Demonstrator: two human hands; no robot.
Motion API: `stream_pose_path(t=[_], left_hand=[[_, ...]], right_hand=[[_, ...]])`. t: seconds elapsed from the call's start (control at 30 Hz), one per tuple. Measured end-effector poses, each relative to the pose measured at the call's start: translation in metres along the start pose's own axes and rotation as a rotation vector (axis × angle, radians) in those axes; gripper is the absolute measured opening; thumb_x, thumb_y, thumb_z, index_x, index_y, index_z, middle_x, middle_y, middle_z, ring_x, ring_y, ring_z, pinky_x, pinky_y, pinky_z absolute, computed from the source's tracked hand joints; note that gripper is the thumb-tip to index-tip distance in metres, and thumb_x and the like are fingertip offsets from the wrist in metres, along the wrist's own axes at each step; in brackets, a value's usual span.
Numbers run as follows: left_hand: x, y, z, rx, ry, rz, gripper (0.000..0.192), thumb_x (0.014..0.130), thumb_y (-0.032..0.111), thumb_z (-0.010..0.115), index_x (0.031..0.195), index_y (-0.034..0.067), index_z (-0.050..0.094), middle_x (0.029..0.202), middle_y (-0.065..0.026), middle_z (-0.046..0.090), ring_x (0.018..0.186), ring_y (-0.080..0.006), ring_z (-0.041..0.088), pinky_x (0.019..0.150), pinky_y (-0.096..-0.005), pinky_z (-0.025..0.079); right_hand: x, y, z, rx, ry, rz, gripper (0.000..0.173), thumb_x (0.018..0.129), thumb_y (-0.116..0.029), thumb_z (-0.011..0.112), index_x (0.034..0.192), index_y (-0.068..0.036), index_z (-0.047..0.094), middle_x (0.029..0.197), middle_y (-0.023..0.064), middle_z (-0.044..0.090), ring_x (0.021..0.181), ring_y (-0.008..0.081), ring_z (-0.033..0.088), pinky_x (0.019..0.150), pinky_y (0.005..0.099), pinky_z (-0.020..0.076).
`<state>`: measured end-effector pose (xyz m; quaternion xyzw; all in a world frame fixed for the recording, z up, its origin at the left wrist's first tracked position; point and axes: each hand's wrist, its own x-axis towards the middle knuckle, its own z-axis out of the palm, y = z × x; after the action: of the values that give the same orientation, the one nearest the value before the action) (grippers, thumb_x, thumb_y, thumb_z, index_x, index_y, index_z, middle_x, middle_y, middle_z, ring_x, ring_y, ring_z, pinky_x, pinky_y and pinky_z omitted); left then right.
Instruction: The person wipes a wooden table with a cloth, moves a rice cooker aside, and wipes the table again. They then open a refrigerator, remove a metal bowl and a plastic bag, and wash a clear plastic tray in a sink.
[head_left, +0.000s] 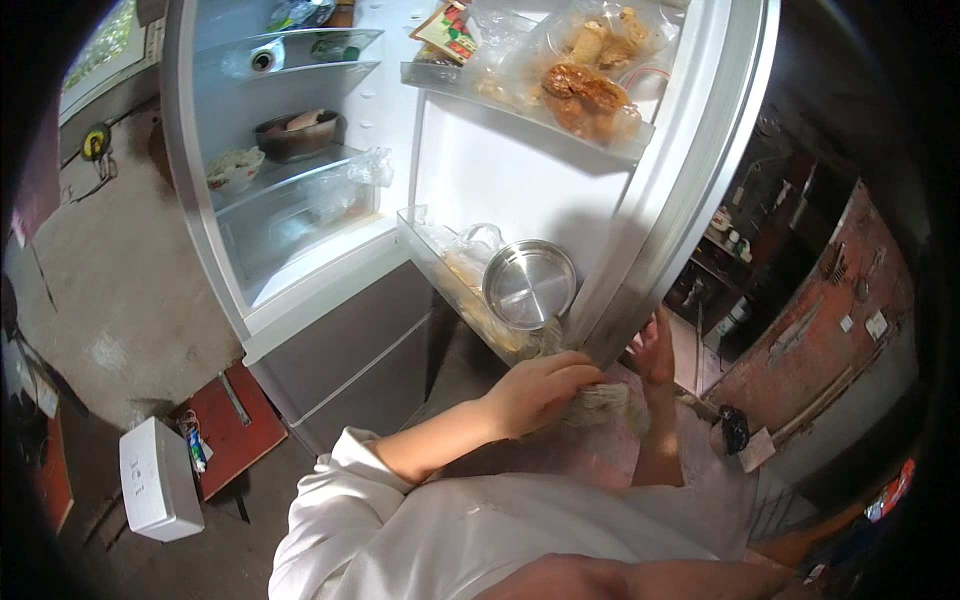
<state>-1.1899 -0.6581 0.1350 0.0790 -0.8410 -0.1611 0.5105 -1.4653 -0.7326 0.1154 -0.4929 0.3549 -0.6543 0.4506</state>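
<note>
My left hand (544, 394) grips a greyish-green cloth (600, 405) at the lower corner of the open refrigerator door (517, 161). Part of the cloth reaches up over the end of the bottom door shelf (442, 277). Just above this hand, a round stainless-steel container (530, 285) stands tilted in that shelf, its shiny inside facing me. Plastic bags (476, 244) with yellowish contents lie beside it. On the far side of the door's edge is my right hand (654, 349), fingers pointing up; the door partly hides it, so its hold is unclear.
Inside the refrigerator stand a dark metal pot (296, 136) and a bowl of white food (235, 169). Bagged food (592, 90) fills the upper door shelf. A white box (160, 480) is at lower left, near a red board (232, 431). Cluttered shelves (724, 251) stand at right.
</note>
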Motion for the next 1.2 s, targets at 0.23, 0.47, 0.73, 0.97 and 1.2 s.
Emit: stream_pose_path(t=[0.23, 0.47, 0.73, 0.97, 1.2], left_hand=[[-0.052, 0.018, -0.041, -0.050, 0.160, -0.225, 0.034, 0.079, -0.012, 0.050, 0.109, -0.002, 0.061, 0.108, -0.0174, 0.061, 0.095, -0.0336, 0.063, 0.081, -0.0353, 0.051], [-0.121, 0.023, -0.051, -0.149, 0.413, -0.444, 0.022, 0.093, 0.001, 0.045, 0.109, -0.005, 0.060, 0.106, -0.0141, 0.062, 0.097, -0.0215, 0.062, 0.085, -0.0315, 0.049], [-0.165, 0.037, -0.048, -0.205, 0.670, -0.623, 0.026, 0.090, -0.005, 0.045, 0.109, -0.003, 0.062, 0.105, -0.0108, 0.064, 0.096, -0.0166, 0.062, 0.087, -0.0274, 0.047], [-0.175, 0.044, -0.045, -0.261, 0.841, -0.697, 0.033, 0.089, -0.011, 0.040, 0.113, -0.001, 0.060, 0.103, -0.0086, 0.064, 0.093, -0.0135, 0.062, 0.086, -0.0253, 0.047], [-0.175, 0.052, -0.041, -0.308, 0.856, -0.758, 0.034, 0.089, -0.012, 0.038, 0.112, -0.001, 0.060, 0.101, -0.0078, 0.065, 0.092, -0.0124, 0.062, 0.084, -0.0245, 0.048]], right_hand=[[0.023, -0.097, 0.016, -0.458, 0.028, -0.711, 0.102, 0.080, -0.070, 0.060, 0.150, -0.003, 0.026, 0.150, 0.0138, 0.035, 0.138, 0.0271, 0.036, 0.105, 0.0404, 0.0363], [0.090, -0.224, 0.118, -0.677, 0.081, -1.415, 0.074, 0.084, -0.049, 0.069, 0.138, -0.004, 0.045, 0.136, 0.0158, 0.052, 0.126, 0.0272, 0.050, 0.102, 0.0385, 0.0416], [0.174, -0.231, 0.158, -1.241, 0.324, -1.150, 0.086, 0.076, -0.061, 0.072, 0.136, -0.005, 0.048, 0.121, 0.0221, 0.061, 0.111, 0.0316, 0.061, 0.092, 0.0392, 0.0491], [0.203, -0.226, 0.125, -1.122, 0.282, -0.976, 0.080, 0.074, -0.060, 0.074, 0.128, -0.004, 0.055, 0.111, 0.0193, 0.066, 0.103, 0.0296, 0.065, 0.089, 0.0360, 0.0503], [0.213, -0.218, 0.114, -1.065, 0.338, -0.889, 0.076, 0.074, -0.058, 0.075, 0.125, -0.004, 0.058, 0.107, 0.0163, 0.068, 0.100, 0.0258, 0.066, 0.087, 0.0340, 0.0506]])
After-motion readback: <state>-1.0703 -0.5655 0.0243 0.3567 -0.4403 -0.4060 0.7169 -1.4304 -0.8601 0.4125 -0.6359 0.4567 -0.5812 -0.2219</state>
